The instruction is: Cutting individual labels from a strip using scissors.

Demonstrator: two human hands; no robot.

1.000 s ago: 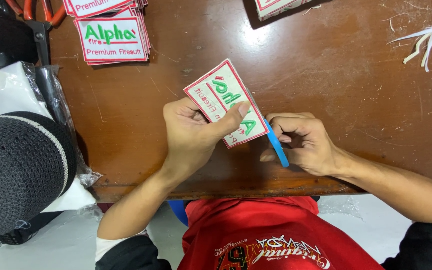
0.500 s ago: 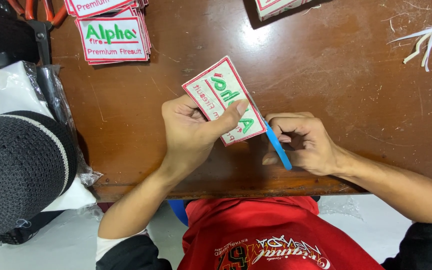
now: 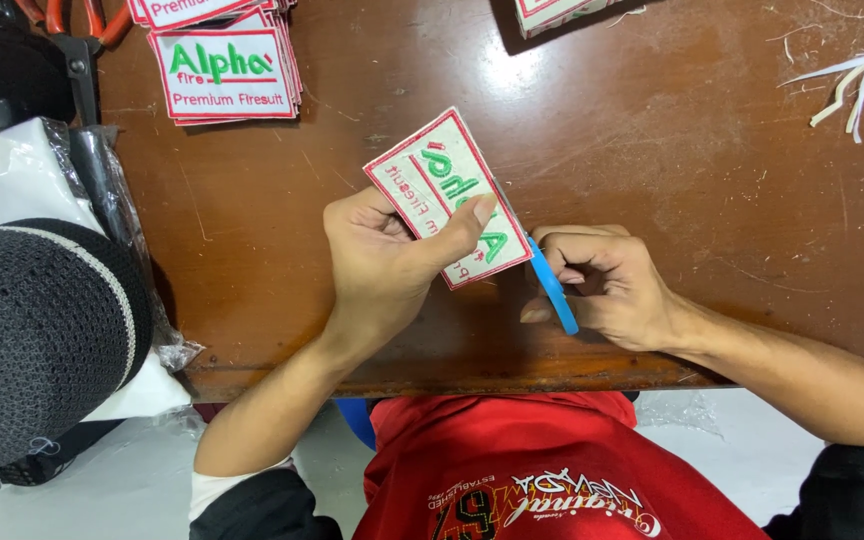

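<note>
The patch [image 3: 449,196] has turned slightly in the left hand [image 3: 384,262], pinched firm; the right hand [image 3: 607,285] clasps the blue tool [image 3: 552,285] at its edge.

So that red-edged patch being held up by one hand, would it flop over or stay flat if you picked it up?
Probably fairly stiff: the patch juts past the left hand without drooping, pinched only at one end. It looks thin and light, since thumb and fingers alone carry it. Its stitched face likely grips rather than slips. The right hand holds a blue tool at its edge.
</note>
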